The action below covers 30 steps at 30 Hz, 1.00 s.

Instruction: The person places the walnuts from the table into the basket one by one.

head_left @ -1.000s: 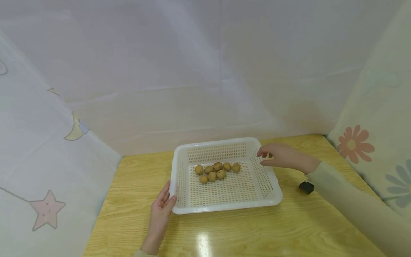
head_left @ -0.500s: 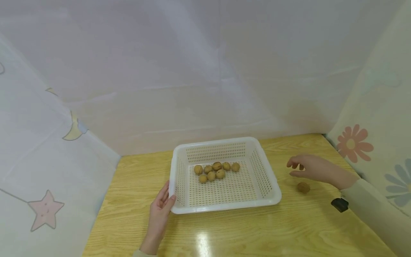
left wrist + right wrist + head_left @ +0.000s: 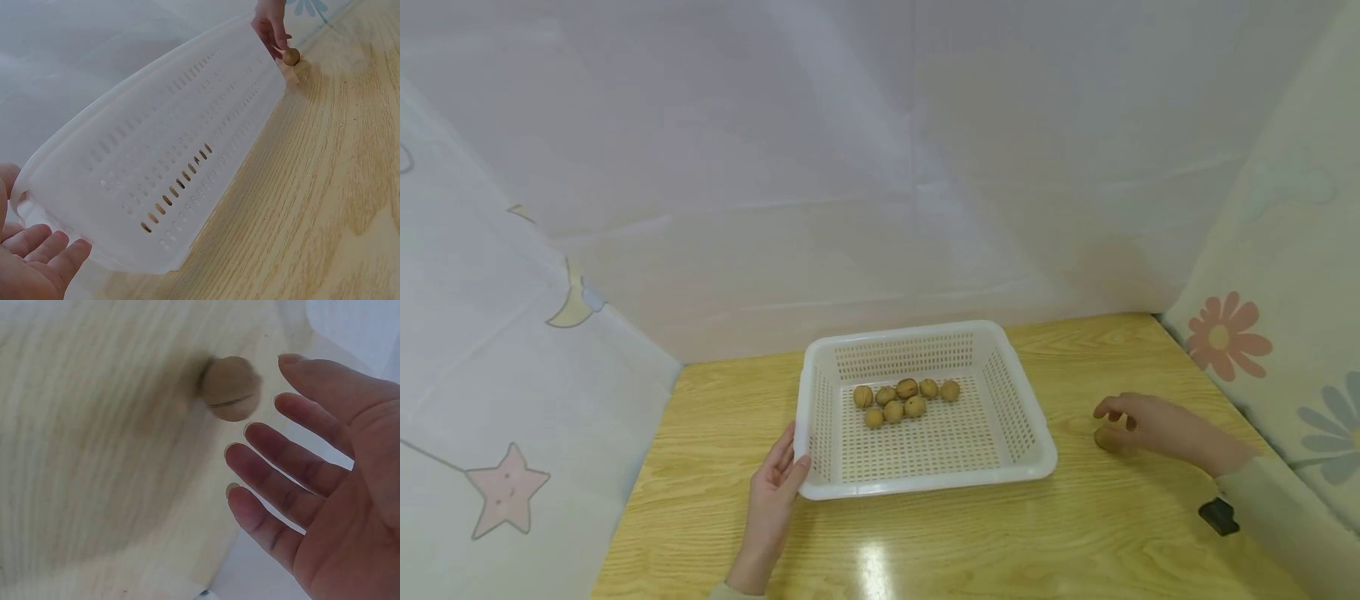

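A white plastic basket with slotted walls stands on the wooden table. Several walnuts lie in two rough rows on its floor. My left hand grips the basket's left rim, thumb on top and the other fingers against the outside; the left wrist view shows those fingers under the rim. To the right of the basket, my right hand hovers over a single walnut, partly hidden in the head view. In the right wrist view a gap separates this walnut from the spread, slightly bent fingers.
The wooden table reaches back to a pale cloth wall. Printed cloth also hangs at both sides, with a star on the left and a red flower on the right. A black object sits by the right wrist.
My right hand has moved from the basket's right rim rightward and down to the loose walnut, which the arm hid at first. My left hand stays on the rim.
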Motion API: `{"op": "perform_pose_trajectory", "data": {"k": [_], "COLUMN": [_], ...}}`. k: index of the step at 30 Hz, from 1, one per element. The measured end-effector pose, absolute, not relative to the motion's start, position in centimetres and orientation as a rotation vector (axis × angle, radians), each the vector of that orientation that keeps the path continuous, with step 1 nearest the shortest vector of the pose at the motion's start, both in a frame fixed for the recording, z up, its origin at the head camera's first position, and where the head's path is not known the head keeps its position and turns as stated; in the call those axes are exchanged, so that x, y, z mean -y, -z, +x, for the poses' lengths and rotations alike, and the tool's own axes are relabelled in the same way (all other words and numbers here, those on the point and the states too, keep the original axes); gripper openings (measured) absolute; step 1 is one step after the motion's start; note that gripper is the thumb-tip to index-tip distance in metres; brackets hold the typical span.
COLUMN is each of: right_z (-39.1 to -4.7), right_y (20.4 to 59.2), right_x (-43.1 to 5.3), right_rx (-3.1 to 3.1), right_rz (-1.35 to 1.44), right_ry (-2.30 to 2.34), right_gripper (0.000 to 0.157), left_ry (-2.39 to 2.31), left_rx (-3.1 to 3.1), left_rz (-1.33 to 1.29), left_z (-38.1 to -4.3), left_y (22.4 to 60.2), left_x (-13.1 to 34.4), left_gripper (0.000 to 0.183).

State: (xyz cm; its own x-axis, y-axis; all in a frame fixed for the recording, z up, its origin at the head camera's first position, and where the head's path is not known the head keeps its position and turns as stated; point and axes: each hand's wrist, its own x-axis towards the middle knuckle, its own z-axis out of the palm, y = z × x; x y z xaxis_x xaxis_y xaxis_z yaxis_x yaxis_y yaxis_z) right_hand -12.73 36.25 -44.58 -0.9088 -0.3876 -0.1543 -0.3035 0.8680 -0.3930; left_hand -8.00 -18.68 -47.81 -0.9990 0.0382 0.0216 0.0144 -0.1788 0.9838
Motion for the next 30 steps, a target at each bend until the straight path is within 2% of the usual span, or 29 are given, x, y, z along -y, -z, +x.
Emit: {"op": "perform_pose_trajectory", "data": {"k": [7,12,19,30], "right_z": [-12.6,-12.6,-12.7,-13.3], "right_y": [46.5,46.5,44.4,39.9], "right_x": [-37.0,-37.1,-36.0,-32.9], "right_rx": [-2.799,-2.819,-2.879,-2.943], "right_rz": [-0.516,-0.530,-0.695,-0.860], "right_ry": [0.568,0.557,0.526,0.409], "right_gripper": [0.031,0.030,0.023,0.023], "left_ry": [-2.394,-2.401,-2.393,-2.391], "left_rx": [-2.008,-2.003,-2.004,-2.003], "left_rz": [0.060,0.050,0.035,0.052], "left_z": [-8.0,-8.0,-8.0,-7.9], "left_y": [47.8,47.8,47.8,47.7], "left_x": [18.7,18.7,18.6,18.7], "left_gripper": [0.059,0.059,0.060,0.060]}}
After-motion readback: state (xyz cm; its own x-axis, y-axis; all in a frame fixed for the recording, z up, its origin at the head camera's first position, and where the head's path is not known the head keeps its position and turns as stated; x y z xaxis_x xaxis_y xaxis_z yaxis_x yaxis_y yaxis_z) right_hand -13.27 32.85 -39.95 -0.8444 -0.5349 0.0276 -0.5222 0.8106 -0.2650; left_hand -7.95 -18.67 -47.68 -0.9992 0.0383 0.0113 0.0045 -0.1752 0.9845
